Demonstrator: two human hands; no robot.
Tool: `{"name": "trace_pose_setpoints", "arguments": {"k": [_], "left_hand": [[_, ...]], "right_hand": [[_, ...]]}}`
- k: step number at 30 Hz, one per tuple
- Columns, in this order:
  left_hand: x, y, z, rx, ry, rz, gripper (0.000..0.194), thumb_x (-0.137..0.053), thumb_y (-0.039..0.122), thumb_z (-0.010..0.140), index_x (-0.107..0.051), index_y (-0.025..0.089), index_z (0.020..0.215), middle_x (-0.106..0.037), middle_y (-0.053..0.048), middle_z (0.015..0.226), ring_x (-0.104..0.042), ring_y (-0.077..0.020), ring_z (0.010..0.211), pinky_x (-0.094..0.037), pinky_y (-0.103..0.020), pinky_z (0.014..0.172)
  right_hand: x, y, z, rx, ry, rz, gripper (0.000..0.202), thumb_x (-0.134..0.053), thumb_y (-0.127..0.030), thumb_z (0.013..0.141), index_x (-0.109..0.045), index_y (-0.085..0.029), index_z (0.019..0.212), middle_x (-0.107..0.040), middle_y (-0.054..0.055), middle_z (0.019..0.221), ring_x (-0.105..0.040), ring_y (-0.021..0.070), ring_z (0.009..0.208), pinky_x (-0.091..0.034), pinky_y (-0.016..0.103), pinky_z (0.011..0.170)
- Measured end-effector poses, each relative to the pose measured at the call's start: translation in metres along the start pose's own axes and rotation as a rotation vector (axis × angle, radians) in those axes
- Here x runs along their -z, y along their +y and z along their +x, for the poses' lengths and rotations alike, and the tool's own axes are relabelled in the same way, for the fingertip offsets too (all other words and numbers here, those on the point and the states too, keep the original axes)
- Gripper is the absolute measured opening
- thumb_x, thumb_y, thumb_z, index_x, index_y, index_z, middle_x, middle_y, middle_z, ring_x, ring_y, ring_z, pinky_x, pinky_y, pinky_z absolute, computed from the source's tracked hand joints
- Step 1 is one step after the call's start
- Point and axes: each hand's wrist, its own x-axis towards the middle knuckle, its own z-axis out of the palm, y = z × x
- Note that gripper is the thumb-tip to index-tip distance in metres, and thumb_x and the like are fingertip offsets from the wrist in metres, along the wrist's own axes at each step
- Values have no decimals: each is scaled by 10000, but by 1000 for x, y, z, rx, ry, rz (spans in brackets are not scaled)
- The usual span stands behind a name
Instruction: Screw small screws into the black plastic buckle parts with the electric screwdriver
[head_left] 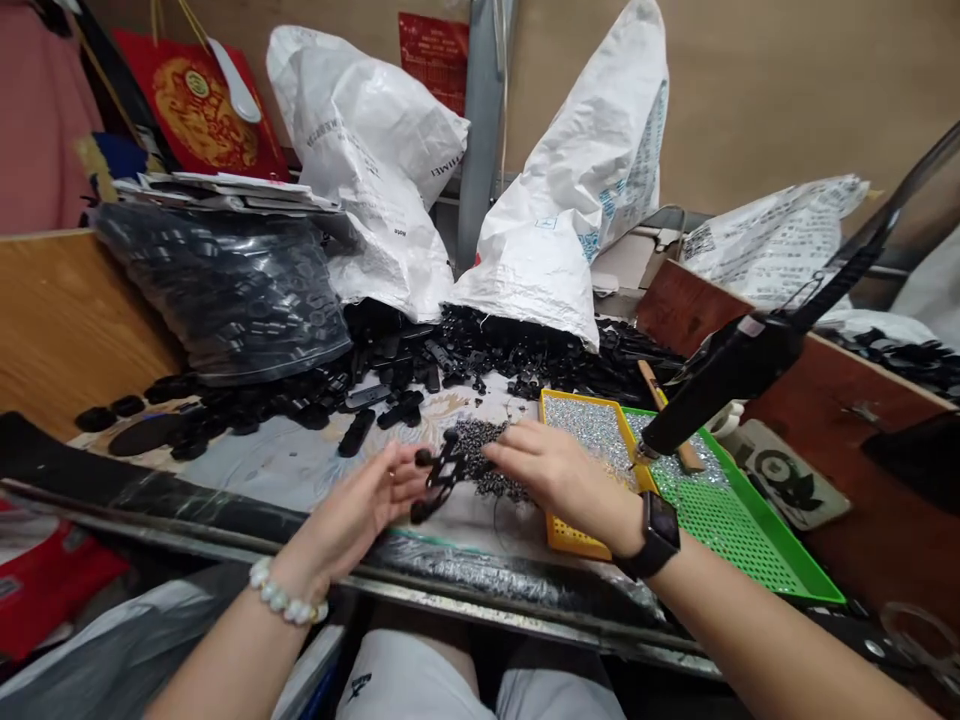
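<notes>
My left hand (375,497) holds a black plastic part (436,480) with openings in it, tilted above the front of the table. Its fingertips are closed along the part's left side. Right behind the part lies a heap of small dark metal pieces (480,455), too small to name surely. Over the right side of that heap is my right hand (544,462), its fingers drawn together and pointing left. Whatever its fingertips hold is hidden. Beside this hand stands a yellow tray (581,540) with small silvery pieces in it.
A green perforated tray (757,535) stands right of the yellow one. Above them hangs a black electric screwdriver (724,375), its tip pointing down-left. White sacks (547,230) spill black parts (405,345) across the back. At left sits a clear bag (240,300) of black parts.
</notes>
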Motion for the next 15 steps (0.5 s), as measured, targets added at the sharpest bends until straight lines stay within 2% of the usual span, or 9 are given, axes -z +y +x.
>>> {"name": "trace_pose_setpoints", "arguments": {"k": [2, 3, 5, 8, 10, 12, 14, 15], "left_hand": [[4, -6, -12, 211, -217, -26, 382, -548, 459, 808, -640, 126, 971, -688, -151, 933, -667, -231, 807, -491, -322, 736], [4, -13, -20, 272, -292, -41, 366, -553, 452, 809, -650, 119, 925, -692, -154, 893, -670, -234, 773, -494, -321, 710], [3, -30, -36, 309, -361, -83, 324, -558, 423, 818, -653, 115, 851, -690, -140, 825, -666, -216, 707, -492, -302, 652], [1, -56, -57, 328, -306, -184, 242, -601, 366, 804, -654, 136, 853, -680, -91, 791, -640, -160, 631, -470, -245, 565], [-1, -65, -63, 348, -225, -233, 207, -650, 324, 772, -657, 146, 878, -680, -75, 811, -631, -136, 628, -465, -216, 548], [-2, -66, -61, 315, -139, -261, 192, -675, 287, 753, -660, 147, 883, -682, -77, 860, -639, -141, 689, -489, -216, 594], [-3, -61, -53, 226, -60, -282, 171, -661, 257, 767, -660, 142, 894, -679, -83, 911, -642, -156, 787, -514, -233, 689], [-3, -57, -48, 182, -16, -295, 161, -643, 243, 782, -659, 142, 907, -676, -85, 934, -637, -161, 829, -519, -241, 733]], "right_hand": [[-1, -17, -5, 108, -24, 38, 292, -324, -167, 948, -608, -120, 997, -591, 60, 777, -472, 149, 700, -402, 267, 622], [-3, -24, -8, 135, -34, 56, 290, -328, -177, 950, -608, -118, 993, -595, 61, 780, -472, 149, 699, -409, 269, 629], [-10, -36, -16, 145, -65, 82, 274, -352, -195, 946, -609, -114, 990, -600, 61, 785, -475, 152, 703, -419, 275, 640], [-26, -46, -31, 51, -121, 118, 248, -389, -199, 934, -595, -118, 1045, -602, 59, 819, -483, 164, 745, -426, 283, 659], [-38, -47, -38, -94, -116, 127, 261, -406, -196, 927, -556, -130, 1131, -606, 66, 889, -486, 173, 804, -433, 291, 696], [-48, -44, -38, -299, -90, 85, 268, -433, -175, 913, -543, -145, 1155, -598, 83, 967, -481, 186, 855, -434, 309, 730], [-56, -41, -30, -473, -95, 0, 206, -470, -159, 889, -598, -161, 1050, -587, 92, 975, -476, 203, 861, -427, 330, 730], [-58, -39, -25, -513, -117, -43, 166, -483, -156, 879, -624, -170, 966, -582, 90, 946, -475, 210, 849, -420, 338, 717]]}}
